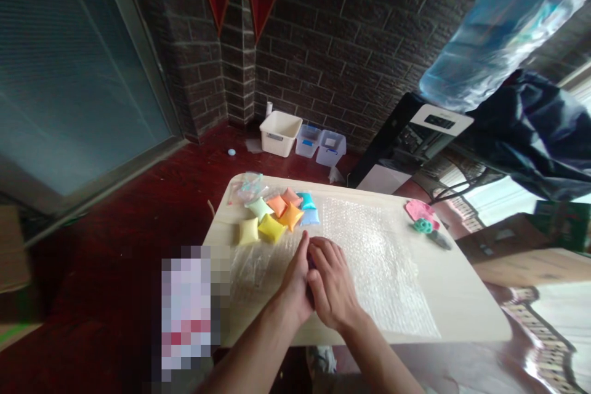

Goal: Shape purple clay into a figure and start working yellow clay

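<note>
Above the near part of the table, my left hand (297, 277) and my right hand (331, 280) are closed together, palm to palm. A sliver of something dark, perhaps purple, shows between them; the rest of it is hidden by the fingers. Just beyond my hands lies a cluster of small pillow-shaped packets: a bright yellow packet (272, 228), a pale yellow packet (249, 231), an orange packet (292, 216), a light green packet (259, 208) and a blue packet (306, 201) among others. Under and right of my hands spreads bubble wrap (378, 258).
A pink piece (419, 212), a green moulded piece (422, 226) and a grey piece (441, 240) lie at the table's right. Clear plastic wrappers (249, 186) sit at the far left corner. Behind the table stand a white bin (280, 135) and a water dispenser (397, 148).
</note>
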A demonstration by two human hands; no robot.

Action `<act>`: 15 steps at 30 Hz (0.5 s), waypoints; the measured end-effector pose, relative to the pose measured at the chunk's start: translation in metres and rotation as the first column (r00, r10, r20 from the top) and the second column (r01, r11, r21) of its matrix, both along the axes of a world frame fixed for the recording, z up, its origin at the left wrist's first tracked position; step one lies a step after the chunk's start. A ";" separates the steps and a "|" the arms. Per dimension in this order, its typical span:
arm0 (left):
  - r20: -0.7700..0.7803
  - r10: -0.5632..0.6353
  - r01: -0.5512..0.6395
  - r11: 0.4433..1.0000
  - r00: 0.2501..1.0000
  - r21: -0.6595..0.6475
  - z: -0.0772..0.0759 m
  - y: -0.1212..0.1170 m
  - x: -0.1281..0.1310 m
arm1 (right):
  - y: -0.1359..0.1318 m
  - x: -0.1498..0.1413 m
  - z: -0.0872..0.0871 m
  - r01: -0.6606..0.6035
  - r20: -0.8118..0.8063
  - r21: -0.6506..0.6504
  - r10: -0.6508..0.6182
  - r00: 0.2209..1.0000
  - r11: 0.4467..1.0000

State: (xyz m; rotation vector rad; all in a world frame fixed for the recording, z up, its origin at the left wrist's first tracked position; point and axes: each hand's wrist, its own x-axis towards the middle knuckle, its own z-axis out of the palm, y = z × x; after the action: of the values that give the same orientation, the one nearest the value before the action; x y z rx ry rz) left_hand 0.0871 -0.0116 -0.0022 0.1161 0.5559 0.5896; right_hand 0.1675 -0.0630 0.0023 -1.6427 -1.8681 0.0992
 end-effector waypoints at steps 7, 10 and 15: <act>-0.390 0.154 -0.005 0.934 0.908 0.357 -0.006 0.006 -0.004 | 0.005 0.007 -0.010 0.154 -0.204 0.043 -0.142 0.969 0.987; -0.445 0.276 -0.068 0.901 0.852 0.429 -0.004 0.014 -0.009 | 0.008 0.013 -0.016 0.274 -0.553 0.002 -0.227 0.802 0.962; -0.403 0.349 -0.187 0.902 0.846 0.389 0.002 0.027 -0.016 | 0.011 -0.006 -0.029 0.251 -0.835 -0.147 -0.257 0.487 0.957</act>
State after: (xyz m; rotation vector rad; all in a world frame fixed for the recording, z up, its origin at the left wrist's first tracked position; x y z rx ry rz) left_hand 0.0716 0.0155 -0.0003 0.5223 0.9465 0.9467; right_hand 0.1611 -0.0524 -0.0264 -1.4374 -0.8394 0.6660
